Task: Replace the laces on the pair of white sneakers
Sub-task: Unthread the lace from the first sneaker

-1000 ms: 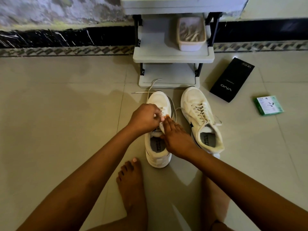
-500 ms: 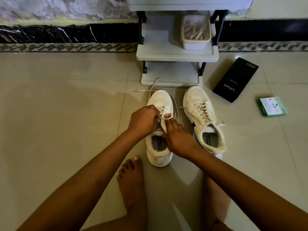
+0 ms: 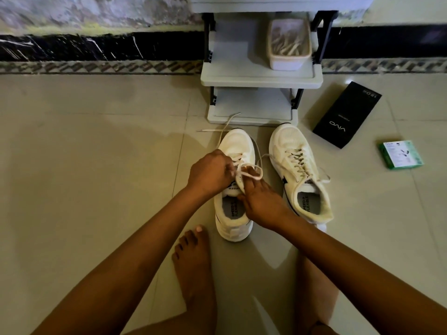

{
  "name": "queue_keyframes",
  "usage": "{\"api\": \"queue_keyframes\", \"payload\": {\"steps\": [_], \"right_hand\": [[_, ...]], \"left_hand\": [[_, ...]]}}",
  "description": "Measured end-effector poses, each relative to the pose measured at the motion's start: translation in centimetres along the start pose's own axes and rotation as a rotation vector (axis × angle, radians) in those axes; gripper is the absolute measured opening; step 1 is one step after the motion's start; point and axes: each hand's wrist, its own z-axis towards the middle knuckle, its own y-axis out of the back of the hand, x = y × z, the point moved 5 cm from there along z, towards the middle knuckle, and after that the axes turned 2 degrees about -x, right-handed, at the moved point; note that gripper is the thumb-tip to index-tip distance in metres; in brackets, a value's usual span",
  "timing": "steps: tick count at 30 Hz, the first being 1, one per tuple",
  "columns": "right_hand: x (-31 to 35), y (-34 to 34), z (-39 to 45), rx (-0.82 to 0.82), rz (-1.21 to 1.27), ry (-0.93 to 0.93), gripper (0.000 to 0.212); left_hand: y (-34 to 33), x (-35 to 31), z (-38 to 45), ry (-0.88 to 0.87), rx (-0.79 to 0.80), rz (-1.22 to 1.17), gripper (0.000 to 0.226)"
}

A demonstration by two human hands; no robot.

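Since a moment ago, a loop of lace (image 3: 251, 174) has opened above the left sneaker (image 3: 233, 187) on the floor (image 3: 96, 165), left hand (image 3: 210, 174) pinching it, right hand (image 3: 262, 204) grasping it. Insoles read "SPEED FLEXIBLE"; the black box (image 3: 347, 114) reads "vivo". A tub (image 3: 289, 44) on the shelf (image 3: 261, 78) holds laces.

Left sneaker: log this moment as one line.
left hand pinches lace | right hand holds lace loop over left sneaker | right sneaker laced, untouched

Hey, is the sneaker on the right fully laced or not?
Laced. The right sneaker shows crisscrossed lace rows up its front, with loose ends trailing off its sides. Whether they are knotted, cannot tell.
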Motion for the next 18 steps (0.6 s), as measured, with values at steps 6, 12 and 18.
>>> {"api": "queue_keyframes", "payload": {"steps": [6, 12, 18], "right_hand": [[-0.1, 0.1, 0.2, 0.026, -0.002, -0.014, 0.066], [0.0, -0.1, 0.3, 0.019, 0.008, -0.014, 0.067], [0.0, -0.1, 0.2, 0.004, -0.025, -0.014, 0.067]], "left_hand": [[2.3, -0.6, 0.1, 0.084, 0.079, -0.73, 0.005], [0.5, -0.2, 0.3, 0.007, 0.132, -0.309, 0.032], [-0.1, 0.1, -0.1, -0.011, -0.068, 0.085, 0.015]]}}
